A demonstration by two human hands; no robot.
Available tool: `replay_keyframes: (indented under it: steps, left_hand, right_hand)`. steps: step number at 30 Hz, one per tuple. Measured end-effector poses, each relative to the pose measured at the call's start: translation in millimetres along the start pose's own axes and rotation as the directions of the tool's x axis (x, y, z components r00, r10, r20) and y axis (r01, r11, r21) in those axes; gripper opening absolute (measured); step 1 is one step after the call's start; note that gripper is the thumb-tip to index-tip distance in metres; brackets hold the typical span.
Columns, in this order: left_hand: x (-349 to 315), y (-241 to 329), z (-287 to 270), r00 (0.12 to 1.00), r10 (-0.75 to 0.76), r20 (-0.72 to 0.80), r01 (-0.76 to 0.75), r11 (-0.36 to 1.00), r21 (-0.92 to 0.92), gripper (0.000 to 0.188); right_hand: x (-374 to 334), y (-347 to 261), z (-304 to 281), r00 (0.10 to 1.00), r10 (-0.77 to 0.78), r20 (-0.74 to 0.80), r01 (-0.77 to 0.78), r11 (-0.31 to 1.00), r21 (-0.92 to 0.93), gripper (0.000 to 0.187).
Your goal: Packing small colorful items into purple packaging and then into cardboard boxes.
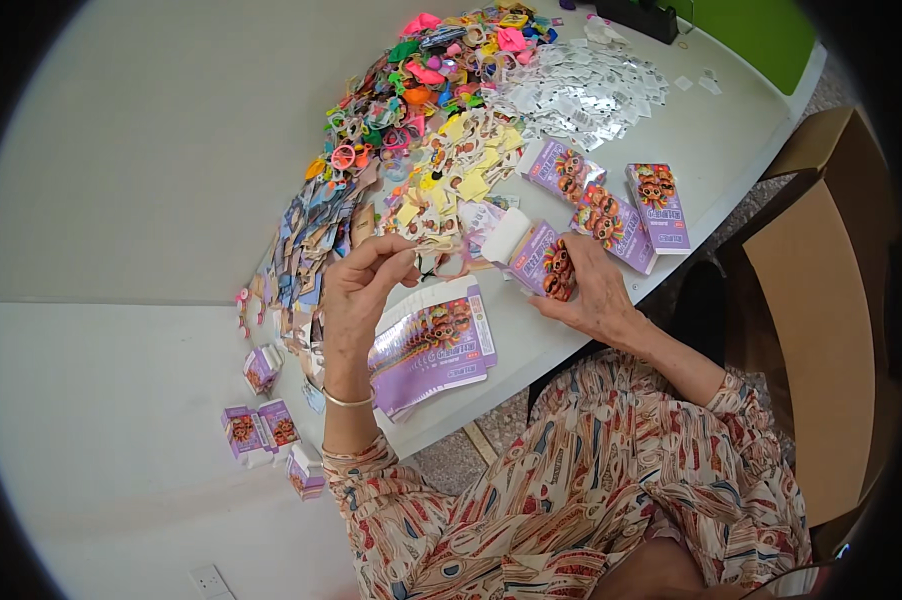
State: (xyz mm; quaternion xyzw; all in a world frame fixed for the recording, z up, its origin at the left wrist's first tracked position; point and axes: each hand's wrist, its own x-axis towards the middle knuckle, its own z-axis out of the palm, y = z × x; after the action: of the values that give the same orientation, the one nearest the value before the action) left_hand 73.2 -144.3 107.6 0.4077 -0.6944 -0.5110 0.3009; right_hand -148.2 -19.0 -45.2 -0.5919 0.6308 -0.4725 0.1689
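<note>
Over the desk, right hand grips an open purple box. Left hand: grip narrow; I cannot tell if holding anything.

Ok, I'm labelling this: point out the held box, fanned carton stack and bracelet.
Held box [536,259]: head view, printed front.
Fanned carton stack [433,362]: head view, topmost carton's face.
Bracelet [349,403]: head view, front of band.

One left hand and one right hand appear with four purple boxes, four small packs at left, one stack of flat cartons, one cardboard box, and one heap each of colourful trinkets, silvery packets, yellow-and-white cards and bluish packets.
</note>
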Motion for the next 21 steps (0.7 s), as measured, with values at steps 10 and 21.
replay_keyframes:
  steps: [10,21]
  left_hand:
    - [0.7,7.5,28.0,0.972,0.079,0.22,-0.105,0.988,0.11,0.011]
    - [-8.0,2.1,60.5,0.708,0.388,0.59,-0.703,0.316,0.637,0.023]
  right_hand:
    - [2.0,-12.8,-12.7,0.983,-0.144,0.11,0.156,0.982,-0.11,0.079]
    - [-6.5,-14.1,-19.0,0.967,-0.113,0.23,0.101,0.993,0.063,0.086]
